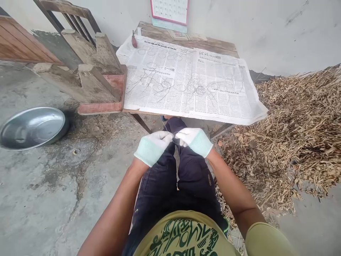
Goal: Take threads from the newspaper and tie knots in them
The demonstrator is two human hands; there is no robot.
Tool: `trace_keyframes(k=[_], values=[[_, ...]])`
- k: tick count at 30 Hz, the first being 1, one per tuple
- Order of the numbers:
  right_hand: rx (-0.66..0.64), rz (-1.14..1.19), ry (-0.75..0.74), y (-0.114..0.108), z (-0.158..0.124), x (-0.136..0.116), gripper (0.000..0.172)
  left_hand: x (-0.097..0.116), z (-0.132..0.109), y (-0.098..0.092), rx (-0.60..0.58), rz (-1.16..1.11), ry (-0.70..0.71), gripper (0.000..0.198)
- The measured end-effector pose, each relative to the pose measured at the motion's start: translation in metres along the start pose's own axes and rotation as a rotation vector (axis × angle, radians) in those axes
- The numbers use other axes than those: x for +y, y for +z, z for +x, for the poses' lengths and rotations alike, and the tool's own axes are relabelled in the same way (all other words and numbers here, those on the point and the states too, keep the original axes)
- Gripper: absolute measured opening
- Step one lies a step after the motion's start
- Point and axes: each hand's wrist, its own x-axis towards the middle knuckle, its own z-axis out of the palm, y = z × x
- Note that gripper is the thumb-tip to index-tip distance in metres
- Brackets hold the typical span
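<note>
Both my hands wear white gloves and meet over my knees, just below the table's front edge. My left hand [156,144] pinches a thin dark thread [174,138], fingers pressed together. My right hand [193,139] pinches the same thread from the other side. The thread is very fine, and a strand rises from my hands toward the table. Several more loops of thin thread [160,85] lie on a newspaper [213,103] spread over the low wooden table [213,44].
A metal basin [32,127] sits on the concrete floor at left. A small wooden bench [96,85] stands beside the table. A heap of dry straw [293,128] fills the right. A calendar [169,10] hangs on the wall. A small dark tool [134,40] lies at the newspaper's far left corner.
</note>
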Motion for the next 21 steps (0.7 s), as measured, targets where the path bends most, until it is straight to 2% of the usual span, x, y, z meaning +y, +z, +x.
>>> trace_keyframes(k=[4,7,10,14,17,19,21], values=[[0.038,0.070,0.062,0.004,0.003,0.011,0.020,0.001,-0.002,0.003,0.099,-0.037,0.021,0.025],[0.059,0.079,0.060,0.007,0.002,0.015,0.020,0.005,-0.004,0.005,0.022,-0.223,-0.064,0.027],[0.137,0.108,0.075,0.013,-0.002,0.017,0.020,0.005,-0.007,0.009,-0.063,-0.393,-0.100,0.036],[0.220,0.166,0.115,0.024,-0.009,0.021,0.023,-0.001,-0.013,0.015,-0.059,-0.548,-0.088,0.039],[0.151,0.163,0.092,0.027,-0.014,0.025,0.022,-0.002,-0.016,0.012,-0.030,-0.553,-0.083,0.031],[0.106,0.144,0.049,0.022,-0.016,0.025,0.019,0.001,-0.016,0.006,-0.034,-0.482,-0.111,0.025],[0.109,0.115,-0.009,0.015,-0.016,0.023,0.023,0.006,-0.017,0.000,-0.071,-0.391,-0.123,0.022]])
